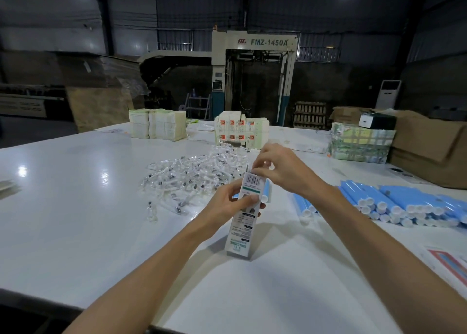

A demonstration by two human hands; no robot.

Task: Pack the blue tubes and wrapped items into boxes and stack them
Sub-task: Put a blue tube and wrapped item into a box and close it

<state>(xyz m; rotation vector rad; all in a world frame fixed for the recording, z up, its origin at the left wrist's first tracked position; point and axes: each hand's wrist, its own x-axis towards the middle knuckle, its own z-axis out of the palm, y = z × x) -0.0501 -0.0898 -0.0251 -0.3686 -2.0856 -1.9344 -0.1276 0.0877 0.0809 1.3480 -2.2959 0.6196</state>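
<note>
Box (240,232) stands upright on the table (75,207), left hand (227,204) curled round its middle, right hand (280,169) pinching at its top. Closing seems in hand (contents hidden); next, tuck the top shut, then stack

The white box (241,230) carries a black barcode (253,180) (green print lower down); blue tubes (404,197) have white caps (395,209).

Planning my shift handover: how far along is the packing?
Done: red-printed boxes stand stacked at the far side of the table; whether filled I cannot tell. In hand: the left hand holds one white box upright while the right hand works its top flap. Left: a big pile of blue tubes and a heap of wrapped items lie loose.
</note>
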